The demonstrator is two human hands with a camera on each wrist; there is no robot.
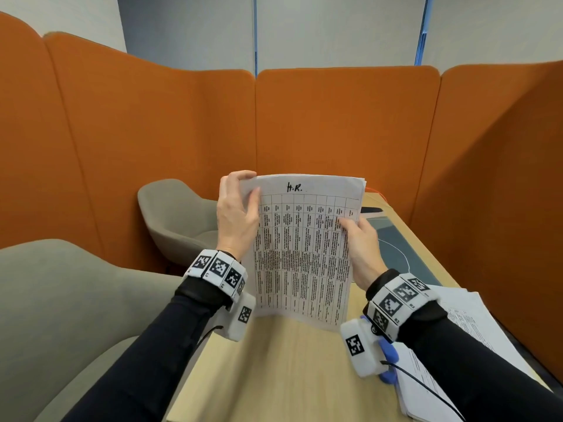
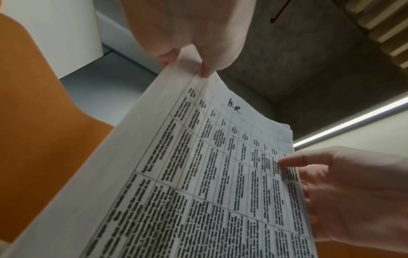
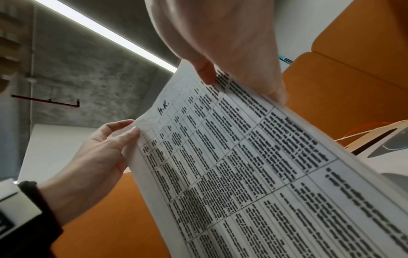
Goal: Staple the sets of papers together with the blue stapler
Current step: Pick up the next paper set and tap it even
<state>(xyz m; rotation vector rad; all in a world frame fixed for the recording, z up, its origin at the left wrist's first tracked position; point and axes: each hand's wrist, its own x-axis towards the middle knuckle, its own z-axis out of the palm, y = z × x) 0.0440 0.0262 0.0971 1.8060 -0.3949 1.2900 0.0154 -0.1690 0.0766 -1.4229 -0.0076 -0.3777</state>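
While both hands hold it upright over the pale wooden counter (image 1: pixel 292 360), the white printed set of papers marked "H.R." (image 1: pixel 304 254) has its bottom edge on or just above the wood. The left hand (image 1: pixel 236 214) pinches its top left corner, and the right hand (image 1: pixel 359 245) grips its right edge. Half hidden behind the right wrist, the blue stapler (image 1: pixel 390 357) lies beside a loose stack of white sheets (image 1: pixel 469 324).

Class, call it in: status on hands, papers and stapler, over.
Left hand grips paper set top corner; right hand pinches its right edge. Set upright, bottom edge on table. Blue stapler untouched under right wrist. Nothing blocking.
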